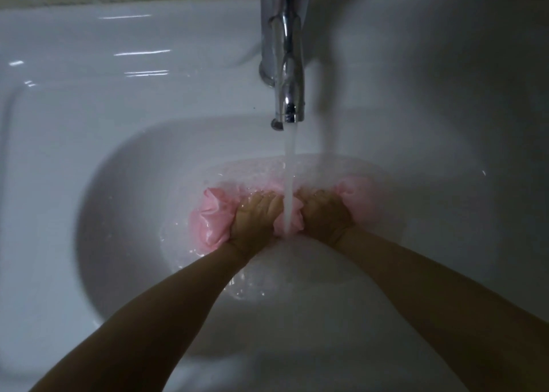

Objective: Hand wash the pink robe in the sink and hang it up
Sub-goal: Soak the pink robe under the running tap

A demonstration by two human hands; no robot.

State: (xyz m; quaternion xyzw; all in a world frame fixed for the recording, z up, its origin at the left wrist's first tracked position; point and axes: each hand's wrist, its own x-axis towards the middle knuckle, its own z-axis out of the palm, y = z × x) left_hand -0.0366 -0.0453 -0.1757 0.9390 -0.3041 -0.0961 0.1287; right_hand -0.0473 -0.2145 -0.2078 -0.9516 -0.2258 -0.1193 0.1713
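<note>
The pink robe [212, 222] lies bunched and wet in the water at the bottom of the white sink [124, 166]. My left hand [257, 218] presses down on the robe's left part, fingers pointing away from me and partly under water. My right hand [325, 213] presses on the robe's right part. A stream of water falls from the chrome tap [285, 65] between my two hands onto the cloth. Whether the fingers curl into the fabric is hidden by water and blur.
The sink's wide glossy rim [89, 65] spreads to the left and behind the tap. The tap's spout hangs over the basin just above my hands. The right side of the sink lies in dark shadow.
</note>
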